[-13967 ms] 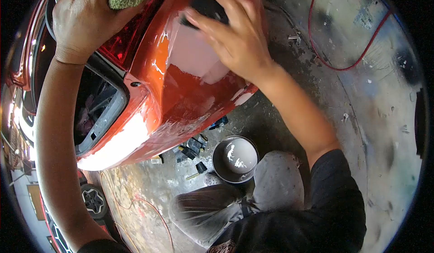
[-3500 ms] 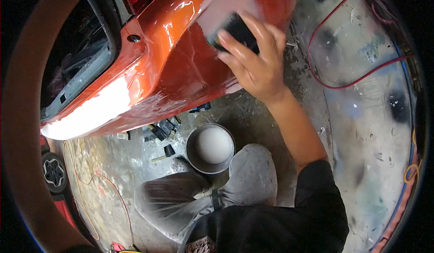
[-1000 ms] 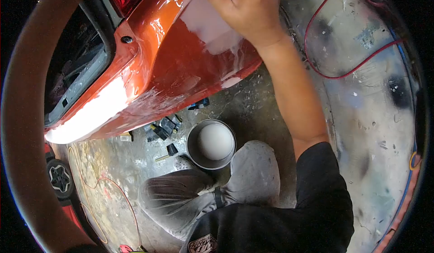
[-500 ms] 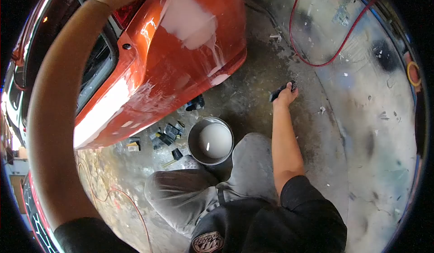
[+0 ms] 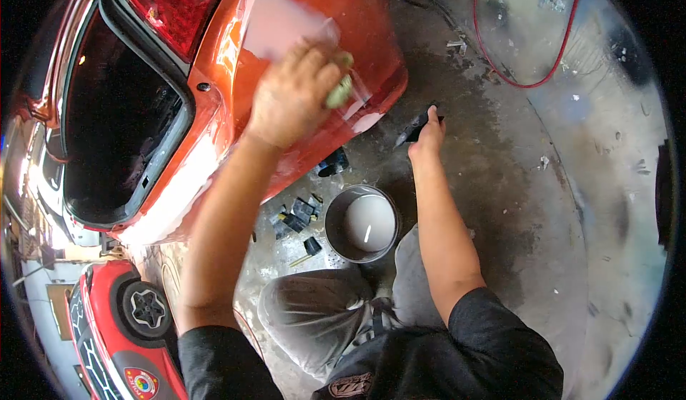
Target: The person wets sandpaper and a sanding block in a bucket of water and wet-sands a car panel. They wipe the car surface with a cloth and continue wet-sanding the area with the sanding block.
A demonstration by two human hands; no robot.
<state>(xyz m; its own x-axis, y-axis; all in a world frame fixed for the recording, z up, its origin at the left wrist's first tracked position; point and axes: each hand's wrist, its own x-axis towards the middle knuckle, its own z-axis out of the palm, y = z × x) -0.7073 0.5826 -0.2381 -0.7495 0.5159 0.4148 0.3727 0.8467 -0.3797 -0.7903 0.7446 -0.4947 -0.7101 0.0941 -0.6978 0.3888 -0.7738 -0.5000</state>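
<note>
My left hand (image 5: 293,96), blurred by motion, is closed on a pale green sponge (image 5: 339,93) against the orange car bumper (image 5: 357,25). Just above the knuckles lies a pinkish-white filler patch (image 5: 279,18), its lower part hidden by the hand. Whitish wet streaks run down the paint beside the sponge. My right hand (image 5: 427,139) is held out over the floor, away from the car. It grips a flat black piece of sandpaper (image 5: 412,130), partly covered by the fingers.
Between my knees and the car stands a round bucket (image 5: 330,221) of milky water. Several black scraps (image 5: 296,214) lie on the wet floor beside it. A red hose (image 5: 529,84) loops at the upper right. Another red car (image 5: 118,314) is at lower left.
My left hand has come down from the car's upper edge onto the bumper, and a sponge now shows in it. My right hand has shifted slightly left and up, still holding the black sandpaper.
</note>
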